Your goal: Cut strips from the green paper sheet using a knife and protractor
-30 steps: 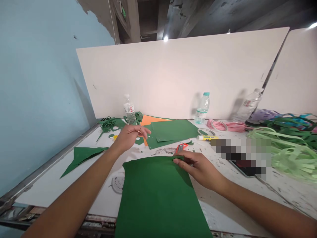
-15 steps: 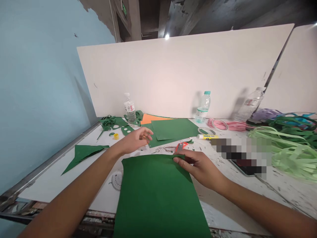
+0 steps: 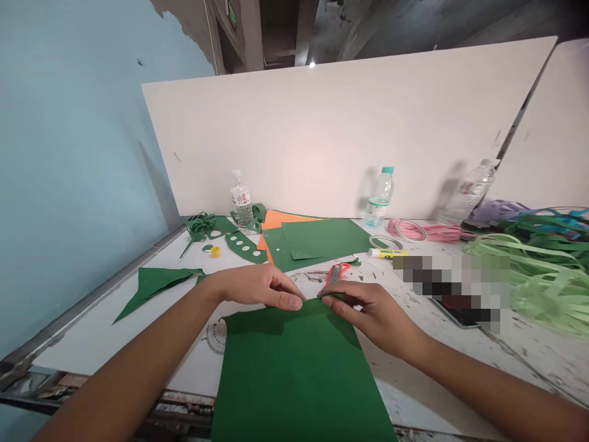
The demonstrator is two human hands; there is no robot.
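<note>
A large sheet of dark green paper (image 3: pixel 299 374) hangs toward me over the front of the table. My right hand (image 3: pixel 368 304) pinches its far edge near the right corner, thumb on the near face. Close beside it, my left hand (image 3: pixel 264 291) has thumb and fingers closed on the same edge near the middle; its fingertips are partly hidden behind the paper. Just beyond my right hand lies a red-orange and grey cutter (image 3: pixel 337 273). A round white disc with small holes (image 3: pixel 216 336) shows partly at the sheet's left edge.
Green sheets (image 3: pixel 322 239) overlap orange paper (image 3: pixel 283 218) at the back. Green offcuts (image 3: pixel 151 288) and a yellow cap (image 3: pixel 216 252) lie left. On the right are a glue stick (image 3: pixel 389 253), tape rolls (image 3: pixel 411 230), a phone (image 3: pixel 460 316) and light green strips (image 3: pixel 534 294). Several bottles (image 3: pixel 380 196) line the white panel.
My left hand has come down and right from above the table onto the green paper's far edge. That edge sits slightly lower. My right hand keeps its pinch.
</note>
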